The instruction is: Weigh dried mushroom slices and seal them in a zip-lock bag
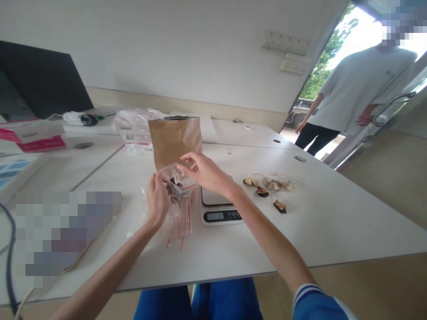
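Note:
My left hand [157, 198] and my right hand [204, 171] both hold a small clear zip bag [177, 183] with dark pieces inside, just above the white table [327, 222]. The left hand grips its left edge, the right pinches its top rim. Behind the bag a brown paper pouch [175, 140] stands upright. More clear bags with red strips [178, 224] lie flat under my hands. A white digital scale [220, 209] sits right beside my right wrist. Loose dried pieces [268, 189] lie on the table right of the scale.
A pile of clear plastic bags [133, 124] lies behind the pouch. A dark monitor [40, 82] and pink and white boxes [33, 135] are at the far left. Another person in a grey shirt [363, 89] stands in the doorway at the right.

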Tool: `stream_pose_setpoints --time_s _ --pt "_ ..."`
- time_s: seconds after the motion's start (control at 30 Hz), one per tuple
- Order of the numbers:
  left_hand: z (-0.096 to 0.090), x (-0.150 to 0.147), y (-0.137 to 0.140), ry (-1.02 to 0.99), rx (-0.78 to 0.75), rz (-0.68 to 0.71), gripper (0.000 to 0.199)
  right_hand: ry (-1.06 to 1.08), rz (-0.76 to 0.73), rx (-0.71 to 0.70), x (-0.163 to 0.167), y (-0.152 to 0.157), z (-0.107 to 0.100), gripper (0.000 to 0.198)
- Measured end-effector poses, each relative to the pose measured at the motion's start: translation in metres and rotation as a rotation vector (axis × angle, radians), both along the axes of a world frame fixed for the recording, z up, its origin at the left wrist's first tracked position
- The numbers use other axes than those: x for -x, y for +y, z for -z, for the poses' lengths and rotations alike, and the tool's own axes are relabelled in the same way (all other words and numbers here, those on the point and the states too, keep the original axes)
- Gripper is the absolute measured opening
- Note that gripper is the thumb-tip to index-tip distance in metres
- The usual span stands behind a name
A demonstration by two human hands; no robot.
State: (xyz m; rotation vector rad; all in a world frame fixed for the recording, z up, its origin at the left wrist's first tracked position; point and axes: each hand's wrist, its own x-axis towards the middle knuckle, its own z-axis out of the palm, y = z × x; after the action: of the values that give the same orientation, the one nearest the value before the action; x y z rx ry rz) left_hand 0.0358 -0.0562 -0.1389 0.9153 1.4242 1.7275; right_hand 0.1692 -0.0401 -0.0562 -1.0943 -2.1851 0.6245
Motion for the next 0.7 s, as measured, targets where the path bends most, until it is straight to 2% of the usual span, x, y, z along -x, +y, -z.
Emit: stream_pose_setpoints --time_s 0.13,0.2,0.27,0.37,0.5,0.6,0.7 --pt "0.003 0.007 0.008 -0.055 0.036 -0.024 0.022 -0.064 0.104 0.013 -0.015 -0.017 0.005 0.031" --pt "0.003 0.008 0.008 -0.06 0.029 -0.037 0.024 -0.104 0.157 0.052 -0.019 -0.031 0.014 0.038" --pt "0.0 0.005 0.003 -0.037 -0.005 -0.02 0.029 -0.078 0.132 0.063 -0.018 -0.045 0.026 0.045" --pt "-0.006 -0.009 -0.02 0.022 -0.113 0.101 0.037 0.046 0.056 0.014 -0.014 -0.059 0.043 0.049" --pt "-0.009 -0.034 -0.064 0.048 -0.205 0.252 0.038 0.285 0.115 -0.032 -0.017 -0.063 0.051 0.027" --pt "-0.006 -0.042 -0.084 0.124 -0.322 0.252 0.03 0.424 0.194 -0.09 -0.031 -0.062 0.05 0.018" --pt "-0.004 -0.035 -0.081 0.237 -0.408 0.116 0.033 0.549 0.212 -0.153 -0.049 -0.063 0.053 0.02"
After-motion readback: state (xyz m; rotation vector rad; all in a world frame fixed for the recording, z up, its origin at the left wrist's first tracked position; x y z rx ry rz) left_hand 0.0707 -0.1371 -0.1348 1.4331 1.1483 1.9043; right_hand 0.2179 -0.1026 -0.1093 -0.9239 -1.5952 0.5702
